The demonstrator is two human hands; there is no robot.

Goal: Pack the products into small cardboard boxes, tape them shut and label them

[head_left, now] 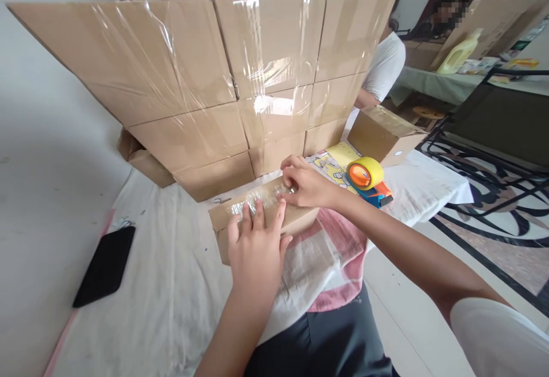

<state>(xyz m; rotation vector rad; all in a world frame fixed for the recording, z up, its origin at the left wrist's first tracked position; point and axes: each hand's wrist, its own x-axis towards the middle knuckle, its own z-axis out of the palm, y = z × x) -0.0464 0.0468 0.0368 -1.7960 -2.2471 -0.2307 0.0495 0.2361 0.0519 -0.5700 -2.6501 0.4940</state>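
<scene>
A small long cardboard box (305,221) lies on the cloth-covered table in front of me, with shiny clear tape (244,205) along its top. Resting on that top, my left hand (257,239) has its fingers spread and nearly flat. My right hand (306,185) is at the box's right part, fingers curled with thumb and forefinger drawn together at the tape. What lies between those fingertips is too small to make out. To the right of my right hand sits a yellow tape roll (364,173) in a blue and orange dispenser (377,195).
A tall panel of taped cardboard (274,79) stands right behind the box. Another carton (384,137) is at the right, a black flat device (105,265) at the left. Beyond the panel is a person in white (386,65). A dark chair (501,125) stands right.
</scene>
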